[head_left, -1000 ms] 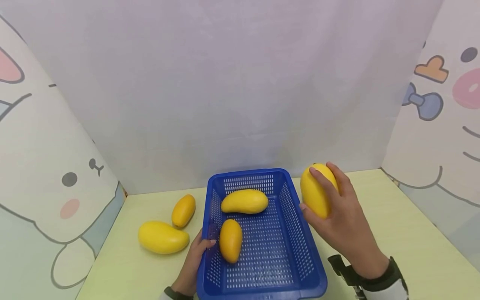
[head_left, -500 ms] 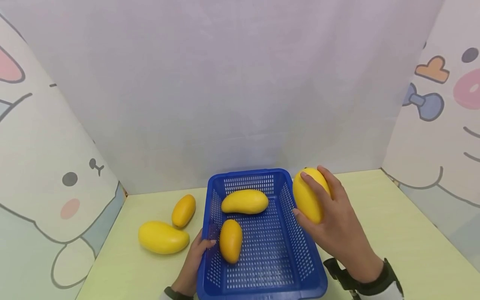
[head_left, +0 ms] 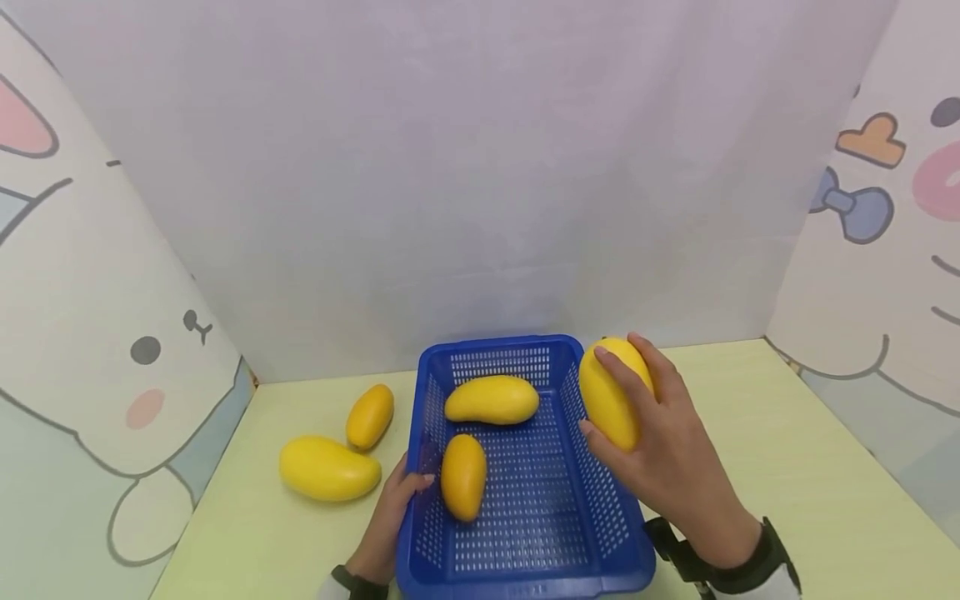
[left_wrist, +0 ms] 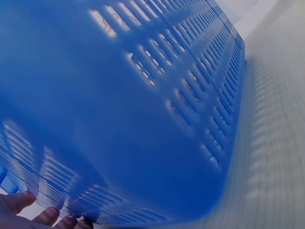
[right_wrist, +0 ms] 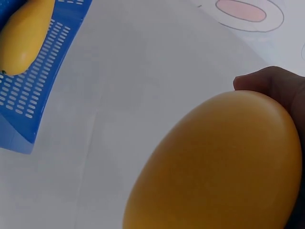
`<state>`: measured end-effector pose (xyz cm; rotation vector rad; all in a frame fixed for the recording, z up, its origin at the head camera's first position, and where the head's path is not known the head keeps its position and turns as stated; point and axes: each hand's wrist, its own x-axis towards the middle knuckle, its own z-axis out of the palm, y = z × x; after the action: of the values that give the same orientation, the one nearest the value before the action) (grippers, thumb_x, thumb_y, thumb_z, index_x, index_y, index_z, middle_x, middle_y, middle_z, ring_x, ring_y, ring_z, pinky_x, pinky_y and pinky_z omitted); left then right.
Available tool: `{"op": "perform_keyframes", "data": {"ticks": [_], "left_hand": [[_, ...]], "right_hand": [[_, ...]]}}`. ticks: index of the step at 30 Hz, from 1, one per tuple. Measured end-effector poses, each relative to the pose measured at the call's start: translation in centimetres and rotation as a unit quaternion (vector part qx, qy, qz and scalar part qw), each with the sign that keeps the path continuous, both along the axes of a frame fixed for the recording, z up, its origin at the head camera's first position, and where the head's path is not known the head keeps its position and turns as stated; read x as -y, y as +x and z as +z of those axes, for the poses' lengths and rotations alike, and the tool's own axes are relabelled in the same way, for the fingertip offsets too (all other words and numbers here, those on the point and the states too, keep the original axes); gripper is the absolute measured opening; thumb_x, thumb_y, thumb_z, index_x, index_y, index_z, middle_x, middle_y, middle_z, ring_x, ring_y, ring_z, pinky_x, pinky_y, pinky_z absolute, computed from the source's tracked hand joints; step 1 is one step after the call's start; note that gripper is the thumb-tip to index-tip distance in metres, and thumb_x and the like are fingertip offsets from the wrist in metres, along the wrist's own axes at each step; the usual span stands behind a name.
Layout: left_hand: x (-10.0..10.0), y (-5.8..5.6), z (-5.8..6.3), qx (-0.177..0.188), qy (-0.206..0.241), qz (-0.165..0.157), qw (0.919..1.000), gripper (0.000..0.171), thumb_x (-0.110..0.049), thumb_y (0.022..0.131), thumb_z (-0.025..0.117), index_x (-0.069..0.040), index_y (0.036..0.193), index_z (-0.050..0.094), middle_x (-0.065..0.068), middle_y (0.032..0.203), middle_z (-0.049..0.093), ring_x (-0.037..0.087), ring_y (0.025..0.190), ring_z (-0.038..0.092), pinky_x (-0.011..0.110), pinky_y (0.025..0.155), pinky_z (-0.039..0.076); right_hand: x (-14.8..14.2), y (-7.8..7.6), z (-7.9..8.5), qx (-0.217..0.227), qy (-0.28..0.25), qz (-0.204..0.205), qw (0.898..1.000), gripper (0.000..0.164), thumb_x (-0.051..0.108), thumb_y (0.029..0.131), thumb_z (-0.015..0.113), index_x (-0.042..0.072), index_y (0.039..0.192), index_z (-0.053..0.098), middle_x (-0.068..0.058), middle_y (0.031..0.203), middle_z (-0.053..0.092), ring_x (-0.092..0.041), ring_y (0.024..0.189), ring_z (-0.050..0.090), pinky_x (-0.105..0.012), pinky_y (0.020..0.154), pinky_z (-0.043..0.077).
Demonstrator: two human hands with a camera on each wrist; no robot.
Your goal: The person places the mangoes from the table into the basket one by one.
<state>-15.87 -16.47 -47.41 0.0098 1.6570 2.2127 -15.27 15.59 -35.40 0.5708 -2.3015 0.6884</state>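
Observation:
My right hand [head_left: 675, 446] holds a large yellow mango [head_left: 609, 400] over the right rim of a blue perforated plastic basket [head_left: 528, 496]. In the right wrist view that mango [right_wrist: 219, 167] fills the lower right, with a fingertip on its far side. My left hand [head_left: 388, 521] grips the basket's left side, the thumb over the rim; the left wrist view has its fingers [left_wrist: 46, 215] against the slotted blue wall. Inside the basket a yellow mango [head_left: 492, 400] lies crosswise at the back, and a smaller orange-yellow mango [head_left: 463, 477] lies lengthwise near the left wall.
On the pale yellow-green table [head_left: 240, 517], left of the basket, lie a large yellow mango [head_left: 330, 469] and a smaller orange-yellow one [head_left: 370, 417]. A pale cloth backdrop [head_left: 480, 183] rises behind, with cartoon-printed panels [head_left: 90, 333] on both sides.
My right hand has moved left and slightly downward with the yellow mango, from beside the basket to over its right rim. The left hand keeps its grip on the basket.

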Motion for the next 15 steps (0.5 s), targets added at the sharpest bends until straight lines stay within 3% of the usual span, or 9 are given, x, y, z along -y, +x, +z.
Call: {"op": "perform_keyframes", "data": {"ticks": [15], "left_hand": [[-0.03,0.08,0.09,0.002,0.003,0.006,1.0000,0.065,-0.022,0.092,0.041,-0.020,0.149,0.009,0.019,0.151,0.016,0.033,0.125,0.037,0.051,0.096,0.037]], "right_hand": [[0.20,0.22,0.19,0.006,0.005,0.000,1.000,0.080,0.029,0.071,0.073,0.028,0.142,0.036,-0.011,0.148,0.024,-0.031,0.109,0.046,-0.036,0.066,0.053]]}}
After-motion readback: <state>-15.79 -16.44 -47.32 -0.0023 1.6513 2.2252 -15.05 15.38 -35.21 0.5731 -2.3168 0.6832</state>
